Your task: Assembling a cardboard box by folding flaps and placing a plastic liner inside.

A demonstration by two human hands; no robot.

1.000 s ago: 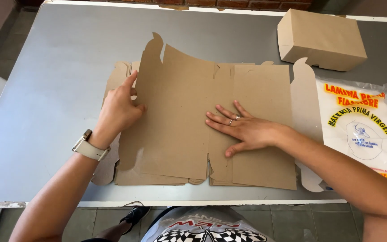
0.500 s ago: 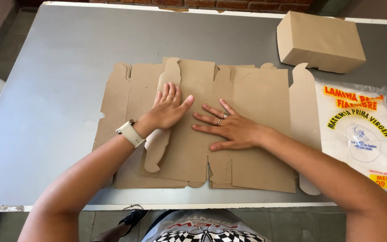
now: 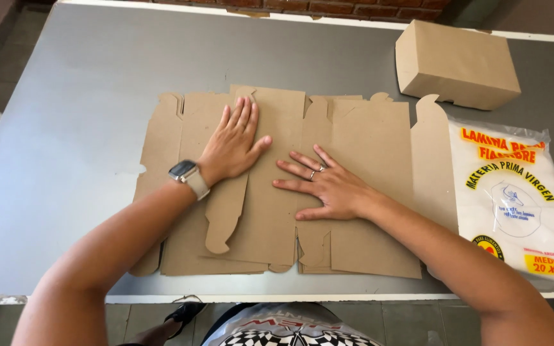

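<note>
At the near edge of the grey metal table (image 3: 65, 128) the person's patterned shirt (image 3: 290, 327) shows, with both forearms reaching out over the work. The right hand (image 3: 325, 186) lies palm down on the flat cardboard box blank (image 3: 367, 141), its fingers (image 3: 299, 161) spread wide and pointing left, a ring on one of them; it grips nothing, only presses. Just left of it and a little farther off, the left hand (image 3: 232, 144) also lies flat on the blank, fingers close together and pointing away, thumb out toward the right hand, resting on a folded-over panel (image 3: 270, 211) of the card. A watch (image 3: 184, 172) with a pale strap sits on that wrist. The blank lies unfolded across the middle of the table, brown, with notched flaps along its near and far edges. At its right edge, touching or slightly overlapping a flap, lies a flat white plastic packet (image 3: 514, 205) with yellow, red and dark print. Farther off, at the far right, stands an assembled brown cardboard box (image 3: 456, 64), closed. Beyond the table's far edge runs a strip of brick wall (image 3: 328, 6); tiled floor (image 3: 8, 32) shows at the left.
</note>
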